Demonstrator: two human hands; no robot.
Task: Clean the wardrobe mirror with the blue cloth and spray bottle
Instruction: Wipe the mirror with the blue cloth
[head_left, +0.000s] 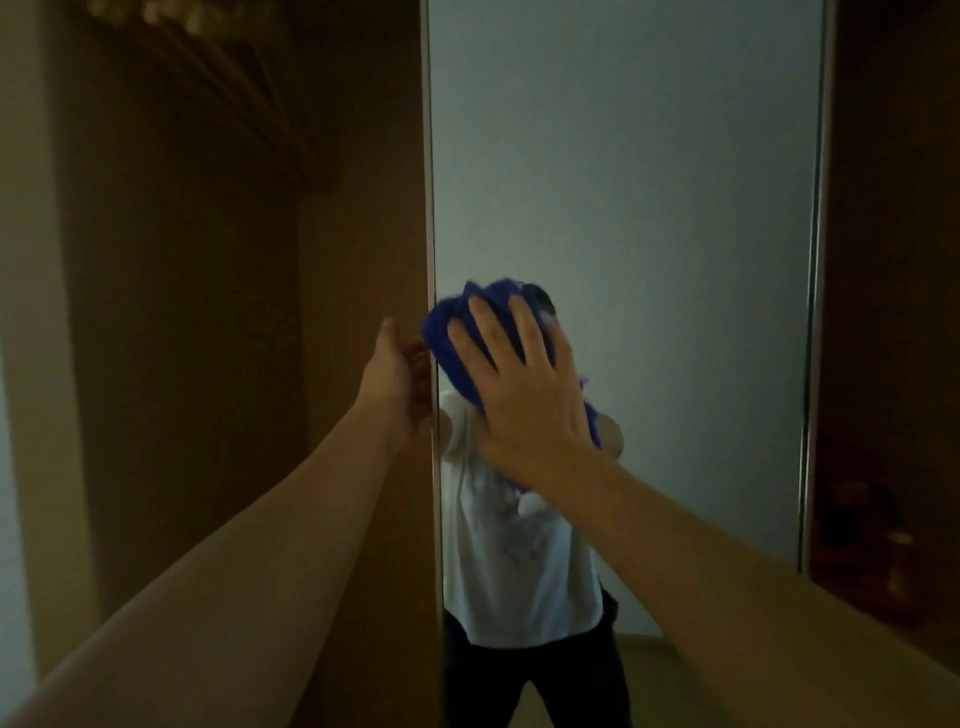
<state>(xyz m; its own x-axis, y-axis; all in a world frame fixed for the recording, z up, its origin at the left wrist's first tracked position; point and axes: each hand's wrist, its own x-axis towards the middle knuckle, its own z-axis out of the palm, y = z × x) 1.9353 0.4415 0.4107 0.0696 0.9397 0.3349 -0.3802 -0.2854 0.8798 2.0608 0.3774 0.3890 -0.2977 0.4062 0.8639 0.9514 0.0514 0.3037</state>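
Wiping step, mid-pass by my read. Right hand (519, 384) lay flat on the blue cloth (457, 348), fingers straight and fanned apart, palm pushing the bunched cloth against the wardrobe mirror (649, 208). The fanned fingers likely served to spread pressure over more of the wad. Cloth sat low on the mirror, hard against its left edge, so that edge strip was being worked. Left hand (400, 374) was at the same edge of the mirror, at about cloth height, fingers curled round the door edge with the thumb up on the outer side; probably bracing the door so it did not swing under the wiping pressure. Exact fingertip contact behind the edge was hidden, cannot tell. Spray bottle not visible anywhere in the head view, so it was not in either hand. To the left of the mirror, the open wardrobe interior (182, 260), dark, with hangers (171, 21) blurred near the top. Mirror showed the person's reflection (519, 561) below the cloth. Upper mirror showed no obvious streaks, but light was too dim to judge cleanliness.
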